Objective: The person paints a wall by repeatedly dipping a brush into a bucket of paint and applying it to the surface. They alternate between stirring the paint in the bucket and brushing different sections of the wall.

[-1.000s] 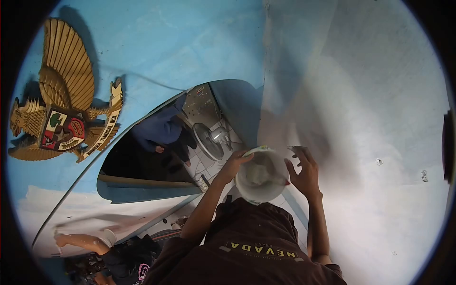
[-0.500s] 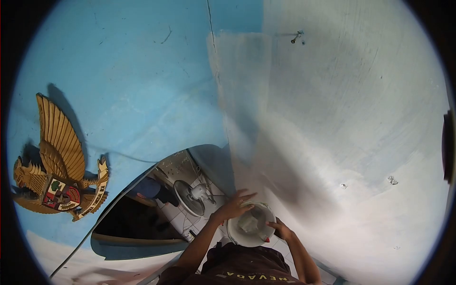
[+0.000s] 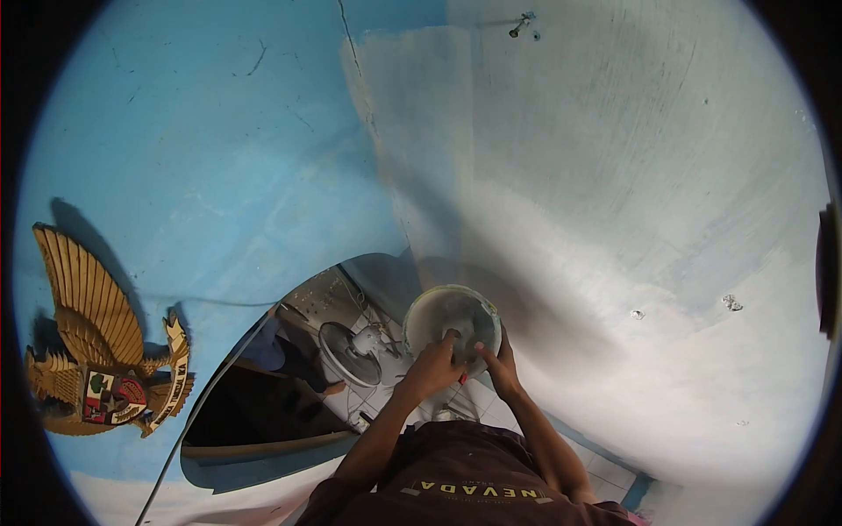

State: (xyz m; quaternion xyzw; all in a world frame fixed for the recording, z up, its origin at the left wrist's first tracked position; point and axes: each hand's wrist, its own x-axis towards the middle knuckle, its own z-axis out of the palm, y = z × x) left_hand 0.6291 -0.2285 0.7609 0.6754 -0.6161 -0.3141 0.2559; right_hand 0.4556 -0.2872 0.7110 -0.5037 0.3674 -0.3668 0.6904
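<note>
A pale round bucket (image 3: 425,317) is tilted in front of my dark shirt, its open mouth facing me, with whitish material inside. My left hand (image 3: 431,368) reaches over its near rim, with the fingers bent into the bucket; what they hold is hidden. A small red tip (image 3: 463,379) shows at the near rim, beside that hand. My right hand (image 3: 503,368) grips the bucket's right side, with its thumb over the rim.
A gold eagle emblem (image 3: 96,324) hangs on the blue wall (image 3: 219,131) at left. The right wall (image 3: 614,158) is whitish and patchy. Below, through an opening, are a standing fan (image 3: 351,353), floor tiles and part of a person (image 3: 303,364). A metal fitting (image 3: 521,24) juts out above.
The bucket has risen in view and tilted. My left hand has moved from beside the rim into the bucket's mouth. The view has swung up toward the walls; the co-worker at lower left has left view.
</note>
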